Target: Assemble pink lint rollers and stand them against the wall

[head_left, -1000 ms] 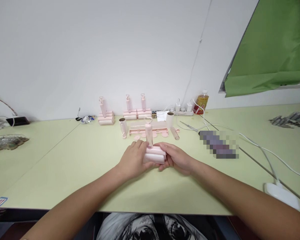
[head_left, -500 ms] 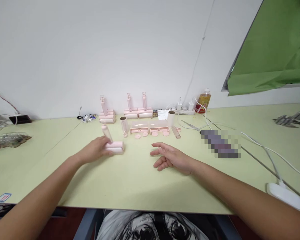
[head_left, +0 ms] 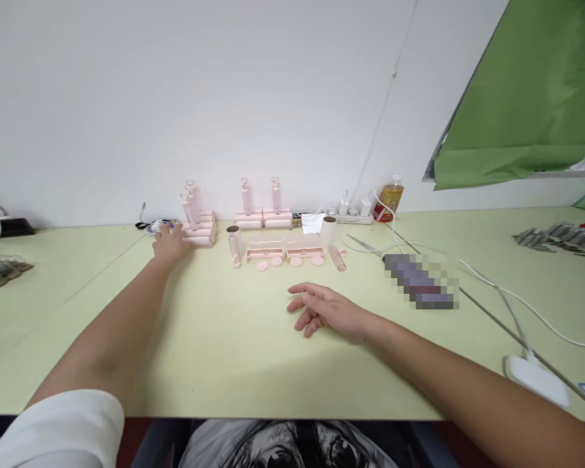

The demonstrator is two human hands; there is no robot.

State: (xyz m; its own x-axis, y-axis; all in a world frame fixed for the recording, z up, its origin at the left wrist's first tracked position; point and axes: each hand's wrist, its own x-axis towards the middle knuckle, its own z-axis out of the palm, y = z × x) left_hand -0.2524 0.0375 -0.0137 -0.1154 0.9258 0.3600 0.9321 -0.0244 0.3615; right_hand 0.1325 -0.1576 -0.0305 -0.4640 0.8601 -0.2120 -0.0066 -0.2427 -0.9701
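Observation:
My left hand [head_left: 171, 244] reaches to the back left, its fingers at the left end of a pink lint roller [head_left: 201, 236] with an upright clear handle. Some of the fingers are hidden behind the roller. Just behind stands a similar pink roller [head_left: 207, 216], partly covered by the front one. My right hand [head_left: 324, 311] hovers over the middle of the table, fingers apart and holding nothing. Beyond it lie two open pink cases [head_left: 265, 254] with clear covers and several pink discs [head_left: 296, 262].
Two more rollers [head_left: 248, 221] stand by the wall. Paper-cored white rolls [head_left: 328, 230] flank the cases. A clear tube [head_left: 337, 259], scissors [head_left: 364, 244], a pixelated object [head_left: 419, 281], a bottle [head_left: 390, 199] and white cables [head_left: 492, 281] are to the right. A bundle of cables [head_left: 156, 227] lies left.
My left hand has carried the pink lint roller back and left, to just in front of the roller by the wall. My right hand has barely moved.

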